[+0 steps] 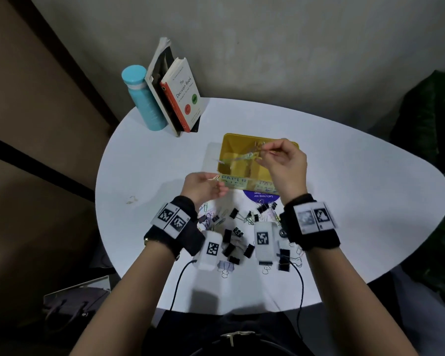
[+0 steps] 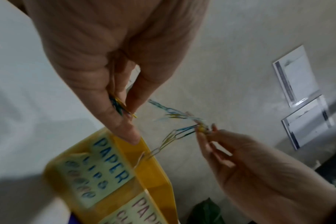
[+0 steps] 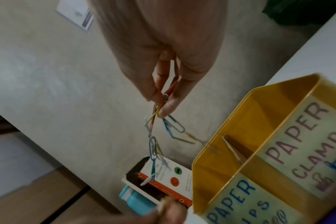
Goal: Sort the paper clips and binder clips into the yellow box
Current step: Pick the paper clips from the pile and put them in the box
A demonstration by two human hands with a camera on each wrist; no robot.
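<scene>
The yellow box (image 1: 228, 147) stands mid-table, split by a divider (image 3: 234, 150) into a side labelled "PAPER CLIPS" (image 2: 109, 160) and a side labelled "PAPER CLAMPS" (image 3: 305, 142). My right hand (image 1: 263, 150) is above the box and pinches a tangled chain of coloured paper clips (image 3: 153, 151) that dangles from its fingertips (image 3: 167, 109). My left hand (image 1: 217, 179) hovers at the box's near left corner and pinches a few coloured clips (image 2: 121, 108). Black binder clips (image 1: 234, 235) and loose paper clips (image 1: 206, 209) lie scattered near the table's front edge.
A light blue bottle (image 1: 144, 98) and leaning books (image 1: 180, 93) stand at the table's back left. A purple round sticker (image 1: 260, 196) lies just in front of the box. One stray clip (image 1: 131, 199) lies far left. A plant (image 1: 427, 140) is off the right edge.
</scene>
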